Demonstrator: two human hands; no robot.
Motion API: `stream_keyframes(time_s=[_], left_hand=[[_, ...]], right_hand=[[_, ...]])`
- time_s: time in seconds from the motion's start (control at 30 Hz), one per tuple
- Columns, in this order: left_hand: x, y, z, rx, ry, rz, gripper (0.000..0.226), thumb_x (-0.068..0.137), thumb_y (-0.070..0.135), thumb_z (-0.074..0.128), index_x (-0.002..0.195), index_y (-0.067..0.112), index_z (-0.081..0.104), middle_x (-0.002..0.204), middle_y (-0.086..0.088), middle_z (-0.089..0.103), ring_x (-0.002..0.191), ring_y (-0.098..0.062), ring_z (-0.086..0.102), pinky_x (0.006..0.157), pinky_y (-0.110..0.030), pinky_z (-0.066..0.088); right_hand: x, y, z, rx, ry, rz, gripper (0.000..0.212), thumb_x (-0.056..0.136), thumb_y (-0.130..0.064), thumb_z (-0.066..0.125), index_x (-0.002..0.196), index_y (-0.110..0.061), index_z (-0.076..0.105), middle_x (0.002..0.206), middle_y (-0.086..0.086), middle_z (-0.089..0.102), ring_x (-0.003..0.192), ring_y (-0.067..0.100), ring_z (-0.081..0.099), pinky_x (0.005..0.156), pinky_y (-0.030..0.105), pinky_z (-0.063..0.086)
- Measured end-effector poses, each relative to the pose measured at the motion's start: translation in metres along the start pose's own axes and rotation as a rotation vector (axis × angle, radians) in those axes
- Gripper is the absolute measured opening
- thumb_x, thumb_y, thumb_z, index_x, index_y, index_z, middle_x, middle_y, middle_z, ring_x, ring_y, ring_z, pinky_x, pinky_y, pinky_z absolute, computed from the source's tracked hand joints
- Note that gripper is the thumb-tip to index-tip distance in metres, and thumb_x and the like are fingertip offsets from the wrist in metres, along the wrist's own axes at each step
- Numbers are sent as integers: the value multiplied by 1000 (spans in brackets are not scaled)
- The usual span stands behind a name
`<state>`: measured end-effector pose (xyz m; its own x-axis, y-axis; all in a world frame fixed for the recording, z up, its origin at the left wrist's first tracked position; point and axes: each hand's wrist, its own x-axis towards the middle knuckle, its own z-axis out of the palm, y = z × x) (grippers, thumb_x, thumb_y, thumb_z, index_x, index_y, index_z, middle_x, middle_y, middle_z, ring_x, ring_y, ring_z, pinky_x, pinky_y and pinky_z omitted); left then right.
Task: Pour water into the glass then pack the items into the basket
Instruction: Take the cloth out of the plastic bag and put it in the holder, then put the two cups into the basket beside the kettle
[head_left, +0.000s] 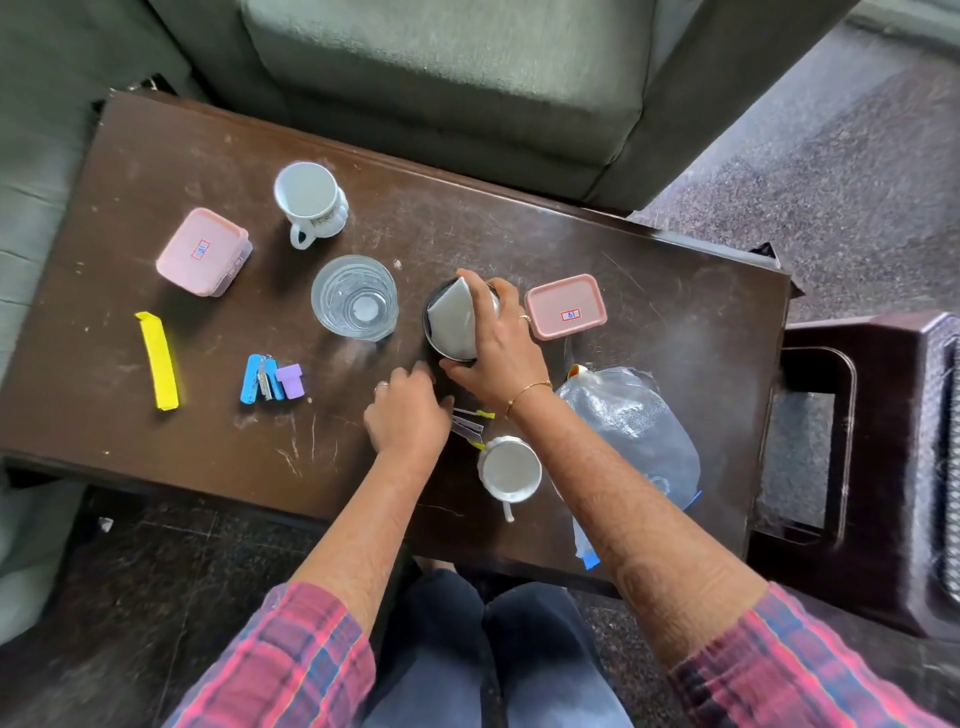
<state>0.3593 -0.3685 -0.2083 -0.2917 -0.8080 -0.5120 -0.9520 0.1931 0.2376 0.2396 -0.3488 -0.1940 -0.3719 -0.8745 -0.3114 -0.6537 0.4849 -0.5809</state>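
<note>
Nearest me, a white cup (510, 472) waits unpacked. Right-hand fingers (470, 291) wrap the dark jug (451, 325); left fingers (415, 375) rest loosely curled, empty. Glass (355, 298) beside it seems filled; I see no basket.

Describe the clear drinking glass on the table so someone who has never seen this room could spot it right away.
Start at the dark brown table in front of the grey-green sofa. Near its middle stands the glass, below the far white mug and left of the metal jug held by the right hand. It is the only see-through, handleless cup there.
</note>
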Motion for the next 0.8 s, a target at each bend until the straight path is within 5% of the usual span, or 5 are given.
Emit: stream_keyframes(time_s=[0.13,0.3,0.57,0.7,0.8], left_hand=[[-7,8,-9,24,36,51,34,92,37,54,115,13,56,114,-11,57,114,-33,51,80,-44,46],[-44,11,6,-45,125,315,24,91,34,56,107,17,61,109,-6,54,105,-26,51,68,-37,47],[-80,3,39,-185,-143,273,40,90,25,56,129,26,47,117,-1,49,92,-30,62,74,-40,50],[-72,4,44,-308,-91,228,33,88,12,54,119,22,57,114,-3,56,94,-27,61,84,-37,48],[-74,9,42,-331,-87,203,30,87,8,54,115,18,59,115,-4,57,98,-23,58,85,-34,46]], right_hand=[[-10,13,-21,178,66,1,116,63,-37,82,149,-24,5,151,11,11,136,32,27,108,41,32],[-58,36,-38,211,222,21,77,79,-31,69,141,-12,28,135,11,37,120,20,39,100,22,31],[-135,52,14,186,-1,-12,57,71,-21,57,125,-9,45,125,9,47,118,23,43,106,28,32],[-145,58,31,-79,-112,-59,77,70,-23,60,140,-10,31,139,7,41,138,30,28,119,46,-6],[-142,65,32,-231,-105,-103,78,69,-20,65,139,-9,33,135,10,49,135,34,38,115,48,-8]])
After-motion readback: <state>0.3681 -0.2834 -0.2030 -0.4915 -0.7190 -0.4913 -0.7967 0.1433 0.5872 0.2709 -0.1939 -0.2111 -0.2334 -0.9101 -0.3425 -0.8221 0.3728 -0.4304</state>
